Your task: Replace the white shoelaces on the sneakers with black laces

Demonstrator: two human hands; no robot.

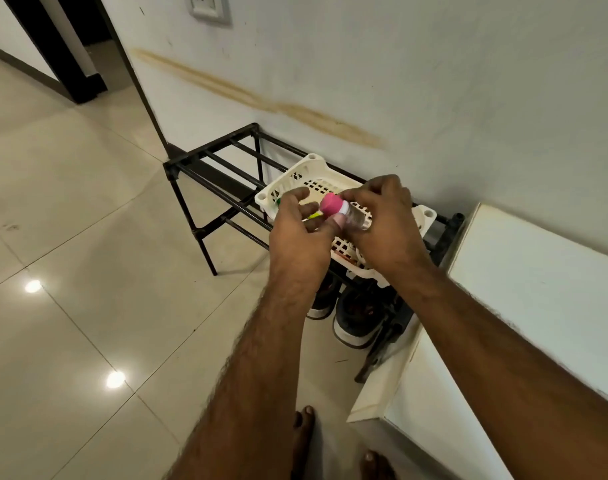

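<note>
Both hands meet above a white basket [314, 169] that sits on top of a black rack [205, 161] against the wall. The right hand [382, 226] grasps a small clear bottle [358, 220] with a pink cap [332, 206], its fingers curled round the clear body, the cap pointing toward the left hand. The left hand [299, 233] is just beside the cap with its fingers loosely bent; thumb and forefinger seem to pinch something thin and yellow-green [314, 215], though it is too small to tell what it is or whether it is truly gripped. A bit of green shows at the basket's left end behind that hand.

The sneakers [356, 317], dark with white soles, stand side by side on the tiled floor [88, 202] under the rack, below the hands and untouched. Their laces cannot be made out. A white cabinet [537, 289] stands to the right of the rack. The person's bare toes show at the bottom edge
</note>
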